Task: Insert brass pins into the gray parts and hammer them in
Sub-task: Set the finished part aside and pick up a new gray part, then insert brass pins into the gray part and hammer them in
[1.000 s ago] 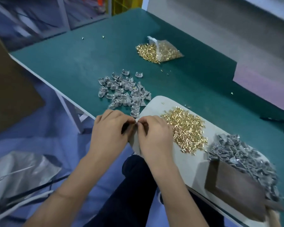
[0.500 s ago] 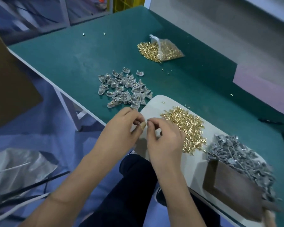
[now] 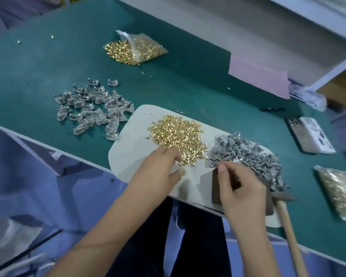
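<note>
A heap of brass pins lies on a white board, and loose gray parts are piled to its right. My left hand reaches into the near edge of the pin heap, fingertips down among the pins and thumb held apart. My right hand is at the near edge of the gray pile, thumb tip touching a part and the other fingers loosely curled. I see nothing held in either hand. A dark block lies under my right hand. A hammer with a wooden handle rests beside it.
Gray parts with pins in them are spread on the green table to the left. An open bag of pins lies farther back, and another bag lies at the right. A phone and a pink sheet lie beyond.
Both hands parted from their pinch at the board's left end and moved right. The left went to the brass pins, the right to the loose gray parts.
</note>
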`<state>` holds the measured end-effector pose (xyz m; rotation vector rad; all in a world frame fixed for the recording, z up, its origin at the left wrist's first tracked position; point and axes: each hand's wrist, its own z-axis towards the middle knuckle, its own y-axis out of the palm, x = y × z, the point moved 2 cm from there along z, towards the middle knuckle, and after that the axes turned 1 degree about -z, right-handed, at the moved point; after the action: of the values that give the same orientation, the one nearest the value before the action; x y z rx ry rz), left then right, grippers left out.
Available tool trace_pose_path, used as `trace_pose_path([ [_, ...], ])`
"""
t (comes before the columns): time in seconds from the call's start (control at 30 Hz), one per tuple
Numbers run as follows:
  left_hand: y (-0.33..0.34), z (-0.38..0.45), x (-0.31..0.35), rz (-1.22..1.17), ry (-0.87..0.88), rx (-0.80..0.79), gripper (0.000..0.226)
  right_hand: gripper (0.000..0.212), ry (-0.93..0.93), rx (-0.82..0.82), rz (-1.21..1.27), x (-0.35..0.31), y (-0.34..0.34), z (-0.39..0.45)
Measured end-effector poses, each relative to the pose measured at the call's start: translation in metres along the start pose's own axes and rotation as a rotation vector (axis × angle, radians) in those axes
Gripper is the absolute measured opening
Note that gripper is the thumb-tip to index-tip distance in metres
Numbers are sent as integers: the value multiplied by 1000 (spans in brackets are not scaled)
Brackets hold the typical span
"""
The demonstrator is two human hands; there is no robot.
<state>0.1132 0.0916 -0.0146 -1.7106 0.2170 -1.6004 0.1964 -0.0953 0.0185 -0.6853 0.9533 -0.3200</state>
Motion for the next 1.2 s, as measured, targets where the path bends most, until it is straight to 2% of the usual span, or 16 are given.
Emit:
trace_pose_path([
  [0.27, 3, 11, 23, 193, 129, 27, 20, 16, 88, 42, 71, 6, 5, -2],
  [0.37, 11, 20, 31, 282, 155, -22, 22, 16, 108, 24, 107, 7, 4, -2],
  [0.6, 15, 27, 30, 228, 129, -50, 10, 12, 134, -2, 196, 11, 0, -4],
  [0.83, 20, 26, 36, 600, 293, -75, 12, 13, 129, -26, 268, 14, -4, -3],
  [0.9, 22, 19, 41, 477, 328, -28, 12, 12, 144, -24, 317, 17, -6, -2],
  [0.97, 24, 12, 51, 169, 280, -5, 8, 12, 156, -19, 359, 20, -10, 1],
  [1.03, 30, 7, 61, -108, 212, -50, 5, 15, 162, -36, 404, 22, -13, 3],
  [1.2, 41, 7, 81, -316, 106, -48, 10, 20, 162, -61, 514, 21, -20, 2],
])
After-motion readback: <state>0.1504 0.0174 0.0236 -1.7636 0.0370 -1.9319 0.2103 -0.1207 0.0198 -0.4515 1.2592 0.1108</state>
